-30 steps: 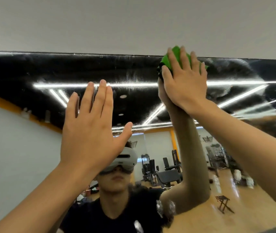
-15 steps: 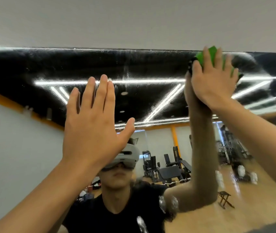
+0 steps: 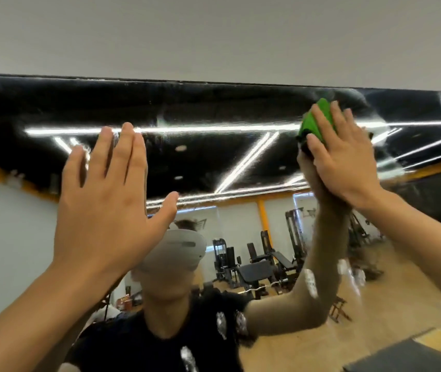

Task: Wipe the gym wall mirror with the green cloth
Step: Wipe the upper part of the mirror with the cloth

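Note:
The wall mirror fills most of the head view, its top edge running under a plain grey wall. My right hand presses a bunched green cloth flat against the glass near the mirror's upper right. Only the cloth's top part shows past my fingers. My left hand is raised at the left with fingers spread and palm toward the glass, holding nothing. Whether it touches the mirror is unclear. Smeary streaks show on the glass around the cloth.
The mirror reflects a person in a black shirt with a white headset, both raised arms, gym machines, a wooden floor and ceiling light strips. The grey wall lies above the mirror.
My right hand has slid the green cloth to the right along the mirror's top edge, then slightly down. My left hand has stayed raised in about the same spot.

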A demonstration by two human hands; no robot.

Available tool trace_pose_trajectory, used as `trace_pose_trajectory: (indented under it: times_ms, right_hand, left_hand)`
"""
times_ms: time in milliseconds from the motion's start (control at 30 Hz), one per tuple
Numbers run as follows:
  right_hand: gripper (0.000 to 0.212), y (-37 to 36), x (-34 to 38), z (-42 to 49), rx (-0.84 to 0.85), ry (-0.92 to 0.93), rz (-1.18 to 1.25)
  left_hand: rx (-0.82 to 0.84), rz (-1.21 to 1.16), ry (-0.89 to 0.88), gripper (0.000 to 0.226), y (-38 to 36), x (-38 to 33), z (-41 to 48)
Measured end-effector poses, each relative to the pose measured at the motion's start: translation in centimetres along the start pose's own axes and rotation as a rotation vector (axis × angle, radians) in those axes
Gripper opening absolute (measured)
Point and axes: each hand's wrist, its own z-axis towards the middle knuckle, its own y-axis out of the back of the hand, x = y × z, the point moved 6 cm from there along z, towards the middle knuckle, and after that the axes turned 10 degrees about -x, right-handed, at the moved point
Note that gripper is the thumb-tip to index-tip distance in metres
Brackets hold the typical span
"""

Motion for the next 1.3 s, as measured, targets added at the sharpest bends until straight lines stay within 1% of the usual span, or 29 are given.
trace_pose_trajectory:
  times_ms: [67, 100, 133, 167, 200, 233, 300, 333, 367, 433, 467, 500, 533, 567, 667, 700, 733, 833, 933, 967, 1067, 1200, 1300]
  right_hand:
    - [0.063, 0.7, -3.4, -0.2, -0.022, -0.282, 0.004]
    - [0.062, 0.7, -3.2, -0.3, -0.036, -0.379, -0.006]
    - [0.061, 0.5, -1.9, -0.5, -0.048, -0.439, -0.014]
    - [0.062, 0.1, 0.4, -0.7, -0.05, -0.451, -0.011]
    - [0.062, -0.2, 3.3, -1.2, -0.051, -0.401, 0.001]
    - [0.063, -0.6, 6.8, -2.0, -0.052, -0.292, 0.019]
    - [0.063, -0.8, 13.8, -4.8, -0.042, 0.007, 0.062]
    - [0.063, -0.9, 16.1, -6.2, -0.025, 0.158, 0.077]
    - [0.063, -0.8, 17.4, -7.3, 0.0, 0.291, 0.082]
    - [0.063, -0.6, 16.7, -8.2, 0.076, 0.498, 0.088]
    - [0.063, -0.3, 15.2, -8.1, 0.102, 0.565, 0.084]
    - [0.063, -0.1, 13.1, -7.8, 0.115, 0.582, 0.078]
    - [0.063, 0.0, 10.5, -7.1, 0.11, 0.544, 0.069]
    - [0.062, 0.1, 7.4, -6.3, 0.103, 0.452, 0.055]
    - [0.063, 0.8, -2.1, -4.3, 0.103, 0.054, 0.006]
    - [0.065, 1.0, -4.3, -4.0, 0.113, -0.045, 0.005]
    - [0.066, 1.1, -5.7, -3.9, 0.119, -0.1, 0.006]
    - [0.066, 0.9, -6.2, -4.1, 0.092, -0.105, -0.012]
    - [0.065, 0.7, -5.8, -4.3, 0.064, -0.102, 0.007]
    - [0.066, 0.7, -5.9, -4.3, 0.063, -0.098, 0.018]
    - [0.066, 0.7, -5.9, -4.4, 0.082, -0.058, 0.047]
    - [0.066, 0.8, -6.4, -4.4, 0.083, 0.028, 0.075]
    - [0.065, 0.8, -7.0, -4.5, 0.055, 0.06, 0.097]
  left_hand:
    - [0.003, -0.016, 0.006, 0.091, 0.1, -0.1, 0.0]
    - [0.003, -0.023, 0.008, 0.09, 0.1, -0.1, 0.1]
    - [0.005, -0.026, 0.01, 0.09, 0.2, -0.1, 0.0]
    - [0.008, -0.028, 0.01, 0.091, 0.2, 0.0, 0.0]
    - [0.01, -0.029, 0.008, 0.091, 0.1, 0.0, 0.0]
    - [0.008, -0.029, 0.006, 0.091, 0.1, 0.1, 0.0]
    - [-0.005, -0.032, 0.007, 0.091, 0.1, 0.2, -0.1]
    - [-0.011, -0.035, 0.008, 0.092, 0.0, 0.2, 0.0]
    - [-0.018, -0.037, 0.007, 0.092, 0.0, 0.2, 0.0]
    - [-0.021, -0.047, 0.001, 0.092, -0.1, 0.3, 0.0]
    - [-0.019, -0.054, 0.003, 0.092, -0.2, 0.3, -0.1]
    - [-0.022, -0.059, 0.007, 0.092, -0.2, 0.3, -0.1]
    - [-0.025, -0.063, 0.01, 0.092, -0.3, 0.3, -0.1]
    - [-0.027, -0.066, 0.01, 0.091, -0.3, 0.2, -0.1]
    - [-0.028, -0.082, 0.012, 0.091, -0.1, 0.3, 0.1]
    - [-0.021, -0.086, 0.012, 0.09, -0.2, 0.3, 0.1]
    - [-0.013, -0.09, 0.009, 0.09, -0.3, 0.3, 0.0]
    - [0.015, -0.094, 0.017, 0.09, -0.8, 0.6, -0.2]
    - [0.027, -0.092, 0.079, 0.093, -1.3, 0.0, 0.1]
    - [0.036, -0.099, 0.095, 0.097, -1.6, -0.9, 0.3]
    - [0.064, -0.047, 0.066, 0.107, -2.6, -6.1, 0.3]
    - [0.067, -0.037, -0.056, 0.093, -1.3, -14.6, 1.4]
    - [0.045, -0.08, -0.08, 0.09, -0.6, -19.3, 2.9]
